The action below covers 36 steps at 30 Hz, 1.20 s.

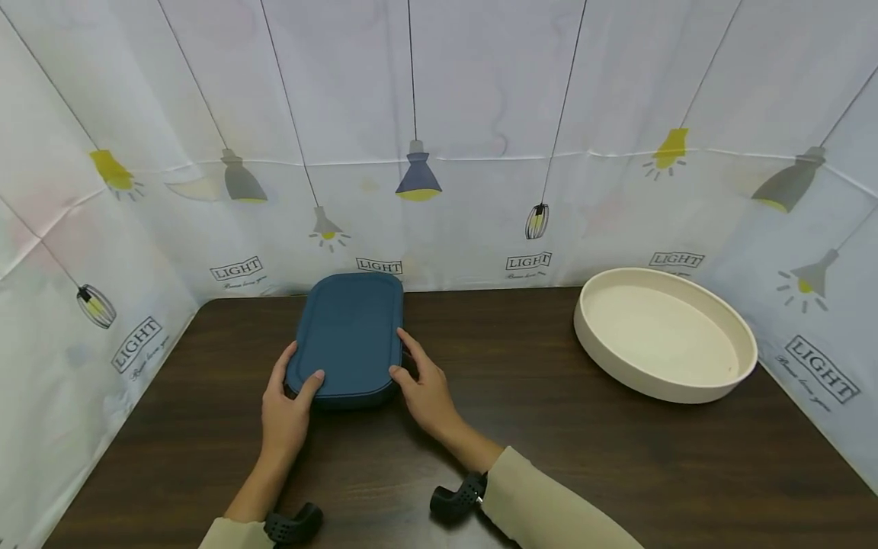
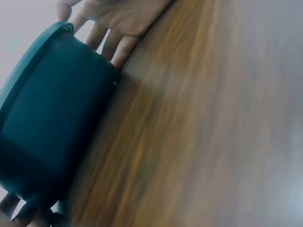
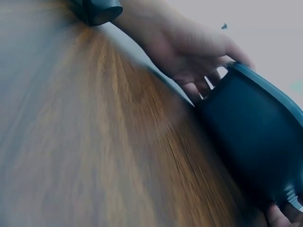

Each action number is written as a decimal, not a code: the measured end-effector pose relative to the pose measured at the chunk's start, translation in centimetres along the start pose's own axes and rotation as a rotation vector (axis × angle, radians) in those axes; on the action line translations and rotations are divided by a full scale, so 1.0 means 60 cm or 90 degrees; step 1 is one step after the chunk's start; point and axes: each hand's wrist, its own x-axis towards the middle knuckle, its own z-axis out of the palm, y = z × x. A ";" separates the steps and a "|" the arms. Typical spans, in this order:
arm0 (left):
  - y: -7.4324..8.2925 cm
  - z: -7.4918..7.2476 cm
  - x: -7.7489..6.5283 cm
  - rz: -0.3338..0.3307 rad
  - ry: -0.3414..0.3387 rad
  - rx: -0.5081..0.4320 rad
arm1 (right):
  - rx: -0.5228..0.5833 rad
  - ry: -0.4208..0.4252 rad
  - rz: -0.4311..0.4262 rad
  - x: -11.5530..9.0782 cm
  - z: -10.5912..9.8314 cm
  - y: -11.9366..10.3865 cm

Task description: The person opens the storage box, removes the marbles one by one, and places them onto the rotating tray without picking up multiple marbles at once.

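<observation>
A dark blue lidded box [image 1: 350, 335], rounded at its corners, is at the back of the table, left of the middle. My left hand [image 1: 286, 412] grips its near left corner, thumb on the lid's edge and fingers along the side. On the opposite side my right hand [image 1: 428, 393] holds the near right corner, its thumb at the rim. The left wrist view looks at the box's end wall [image 2: 52, 109], low over the wood. I cannot tell whether its base touches the table. Few fingertips of the near hand show in each wrist view.
A round cream tray [image 1: 665, 335] with a low wall stands at the back right of the dark wooden table [image 1: 549, 457]. White cloth [image 1: 480, 91] printed with lamps encloses the back and sides. Each wrist wears a black band [image 1: 461, 499].
</observation>
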 end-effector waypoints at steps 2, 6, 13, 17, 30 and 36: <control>0.002 0.013 -0.001 0.001 -0.008 -0.001 | 0.003 0.006 0.003 -0.003 -0.013 0.003; 0.008 0.039 -0.001 -0.002 -0.021 0.007 | 0.003 0.021 0.008 -0.006 -0.037 0.012; 0.019 0.083 -0.005 -0.007 -0.041 0.018 | 0.001 0.034 0.006 -0.012 -0.079 0.029; 0.024 0.106 -0.009 0.000 -0.057 0.017 | -0.010 0.038 0.011 -0.016 -0.106 0.035; 0.043 0.177 -0.024 0.047 -0.109 0.062 | 0.013 0.015 0.020 -0.028 -0.201 0.056; 0.053 0.213 -0.033 0.070 -0.138 0.058 | 0.023 0.008 0.021 -0.038 -0.248 0.069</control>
